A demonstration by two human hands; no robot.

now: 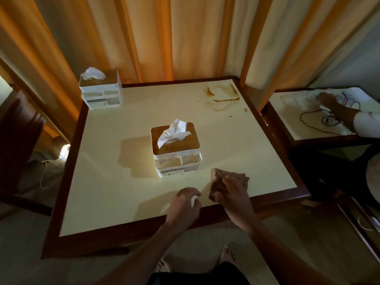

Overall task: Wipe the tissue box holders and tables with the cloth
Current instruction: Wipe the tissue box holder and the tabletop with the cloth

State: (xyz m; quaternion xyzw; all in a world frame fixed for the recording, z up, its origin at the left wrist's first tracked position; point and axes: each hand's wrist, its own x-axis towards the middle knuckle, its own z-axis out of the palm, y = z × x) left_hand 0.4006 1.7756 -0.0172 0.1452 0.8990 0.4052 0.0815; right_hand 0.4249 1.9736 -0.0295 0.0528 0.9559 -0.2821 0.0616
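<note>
A cream table [123, 202] with a dark wood border holds two white tissue box holders with wooden lids. One holder [175, 149], speckled with brown spots, stands at the table's middle. The other holder [100, 89] sits at the far left corner. A brown cloth [221, 181] lies near the front edge, right of the middle holder. My right hand [232, 194] presses flat on the cloth with straight fingers. My left hand [186, 204] rests at the front edge, its fingers curled round a small white piece [193, 200].
Brown spill marks [221, 97] stain the table's far right corner. A second table [292, 120] at the right carries white cloth and dark cables, with another person's hand [329, 101] on it. Orange curtains hang behind. A dark chair [18, 128] stands at the left.
</note>
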